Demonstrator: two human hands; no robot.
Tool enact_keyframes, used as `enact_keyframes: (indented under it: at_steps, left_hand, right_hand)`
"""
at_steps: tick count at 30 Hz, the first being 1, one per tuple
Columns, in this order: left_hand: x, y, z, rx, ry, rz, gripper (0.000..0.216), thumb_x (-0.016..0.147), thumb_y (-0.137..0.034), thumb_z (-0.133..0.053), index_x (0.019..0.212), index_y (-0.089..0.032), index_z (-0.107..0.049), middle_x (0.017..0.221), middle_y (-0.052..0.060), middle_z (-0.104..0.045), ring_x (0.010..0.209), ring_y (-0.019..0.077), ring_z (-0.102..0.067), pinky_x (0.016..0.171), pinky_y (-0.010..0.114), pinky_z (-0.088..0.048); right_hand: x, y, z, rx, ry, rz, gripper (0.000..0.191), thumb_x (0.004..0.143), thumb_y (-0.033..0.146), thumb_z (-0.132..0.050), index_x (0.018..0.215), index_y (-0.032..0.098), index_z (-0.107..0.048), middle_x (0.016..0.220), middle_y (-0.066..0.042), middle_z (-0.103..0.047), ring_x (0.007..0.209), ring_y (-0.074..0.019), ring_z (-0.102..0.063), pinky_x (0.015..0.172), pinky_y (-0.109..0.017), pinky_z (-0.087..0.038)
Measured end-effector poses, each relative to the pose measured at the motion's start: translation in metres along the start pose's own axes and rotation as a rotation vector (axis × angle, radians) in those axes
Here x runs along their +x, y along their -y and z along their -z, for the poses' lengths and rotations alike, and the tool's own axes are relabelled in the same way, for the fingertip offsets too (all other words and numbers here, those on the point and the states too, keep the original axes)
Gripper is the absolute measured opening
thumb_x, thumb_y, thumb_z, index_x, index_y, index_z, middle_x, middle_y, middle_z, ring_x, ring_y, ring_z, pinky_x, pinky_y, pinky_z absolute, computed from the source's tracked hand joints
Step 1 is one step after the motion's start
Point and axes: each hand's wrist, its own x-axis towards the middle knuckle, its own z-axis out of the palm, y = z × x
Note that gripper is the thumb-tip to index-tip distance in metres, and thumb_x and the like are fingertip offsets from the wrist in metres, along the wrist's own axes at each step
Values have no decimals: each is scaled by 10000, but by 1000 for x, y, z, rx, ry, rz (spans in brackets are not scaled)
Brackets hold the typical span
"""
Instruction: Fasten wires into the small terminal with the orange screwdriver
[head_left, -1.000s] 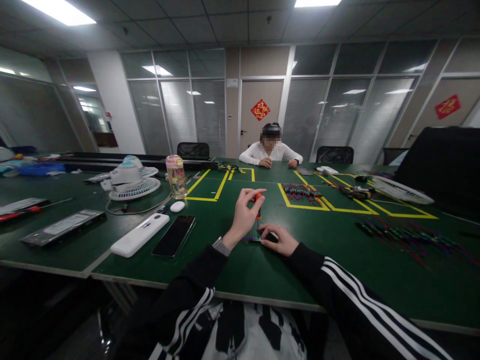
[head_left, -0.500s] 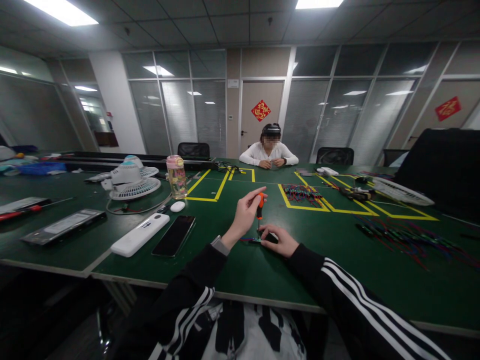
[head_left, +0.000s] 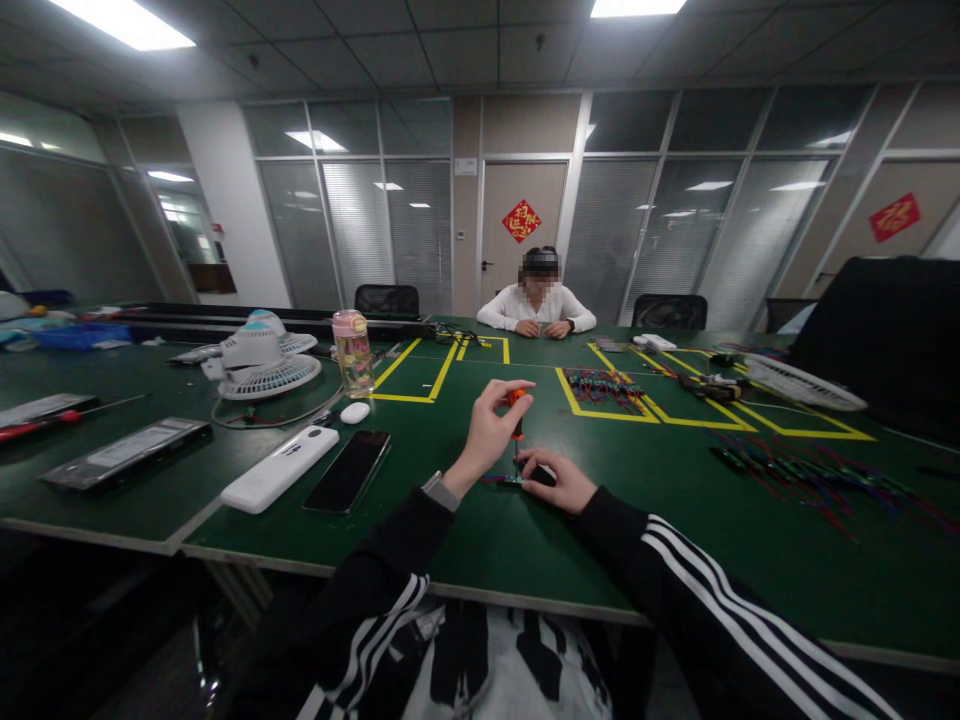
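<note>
My left hand (head_left: pixel 492 425) pinches the orange and black handle of a screwdriver (head_left: pixel 517 430), which stands upright with its tip down. Below the tip lies a small green circuit board (head_left: pixel 511 481) with red and blue wires running off to the left. My right hand (head_left: pixel 559 481) rests on the table with thumb and forefinger closed on the board's right end. Something black shows under the right palm; I cannot make out what it is.
Left of my arms lie a phone (head_left: pixel 348 472), a white power bank (head_left: pixel 281 470) and a drive (head_left: pixel 127 453). A drinking bottle (head_left: pixel 352 355) and fans (head_left: pixel 262 365) stand behind. Wired boards (head_left: pixel 607 391) lie inside yellow tape, more boards (head_left: pixel 817 475) at right. A person (head_left: pixel 538 300) sits opposite.
My left fingers have curled further round the screwdriver's handle, with the thumb and forefinger now over its top. My right hand and the circuit board stay in place.
</note>
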Motion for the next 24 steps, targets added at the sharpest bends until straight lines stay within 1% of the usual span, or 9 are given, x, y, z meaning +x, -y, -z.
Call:
enact_keyframes:
  at_steps: [2, 5, 7, 9, 12, 14, 18, 21, 24]
  left_hand:
    - [0, 0, 0, 18, -22, -15, 222, 851, -292, -616, 1022, -188, -713, 994, 61, -606, 843, 133, -598, 756, 232, -490]
    - [0, 0, 1, -22, 10, 14, 284, 920, -282, -502, 1124, -194, -678, 1083, 80, -637, 950, 156, -608, 834, 260, -484]
    - [0, 0, 1, -71, 30, 47, 312, 931, -272, -476, 1177, -186, -647, 1082, 85, -663, 958, 163, -620, 847, 274, -484]
    - [0, 1, 0, -69, 16, 50, 301, 900, -272, -536, 1163, -182, -651, 1029, 79, -670, 907, 158, -626, 820, 269, -491]
    - [0, 2, 1, 23, -43, -5, 235, 830, -277, -641, 1039, -191, -706, 963, 58, -629, 856, 146, -605, 774, 243, -486]
    - [0, 2, 1, 42, -53, -20, 217, 839, -294, -631, 1013, -200, -719, 989, 60, -612, 881, 147, -597, 774, 238, -481]
    - [1, 0, 1, -62, 12, 40, 302, 921, -274, -491, 1152, -189, -666, 1067, 76, -659, 938, 149, -610, 834, 263, -477]
    - [1, 1, 1, -73, 11, 63, 297, 889, -272, -549, 1145, -173, -664, 972, 66, -681, 832, 138, -616, 781, 262, -490]
    - [0, 2, 1, 17, -41, -4, 226, 829, -284, -642, 1020, -185, -712, 932, 52, -645, 812, 133, -602, 757, 247, -487]
  right_hand:
    - [0, 0, 0, 5, -2, 1, 75, 746, 241, -684, 769, 180, -647, 1111, -135, -682, 1111, -278, -626, 975, -450, -461]
    - [0, -1, 0, 12, -12, 2, 77, 743, 242, -692, 771, 187, -647, 1100, -124, -687, 1101, -265, -631, 974, -446, -463]
    - [0, -1, 0, 14, -14, 0, 70, 740, 230, -692, 772, 189, -645, 1103, -124, -687, 1102, -262, -631, 975, -448, -462]
    - [0, -1, 0, 12, -12, -1, 65, 740, 223, -688, 771, 188, -643, 1109, -128, -686, 1104, -266, -631, 976, -455, -460]
    - [0, -1, -1, 14, -16, -7, 68, 739, 225, -693, 766, 189, -643, 1108, -126, -688, 1104, -268, -630, 976, -462, -460]
    - [0, -1, -1, 19, -20, -11, 77, 736, 232, -703, 763, 191, -644, 1105, -123, -689, 1108, -267, -627, 979, -463, -458]
    - [0, -1, -1, 20, -19, -15, 80, 735, 236, -707, 760, 191, -645, 1105, -124, -688, 1118, -269, -623, 984, -466, -455]
    - [0, 0, -1, 13, -17, -17, 73, 742, 238, -694, 763, 188, -645, 1109, -127, -686, 1114, -274, -626, 984, -464, -456]
    - [0, 0, 0, 14, -15, -11, 76, 743, 245, -694, 765, 189, -646, 1105, -124, -689, 1107, -274, -629, 981, -461, -460]
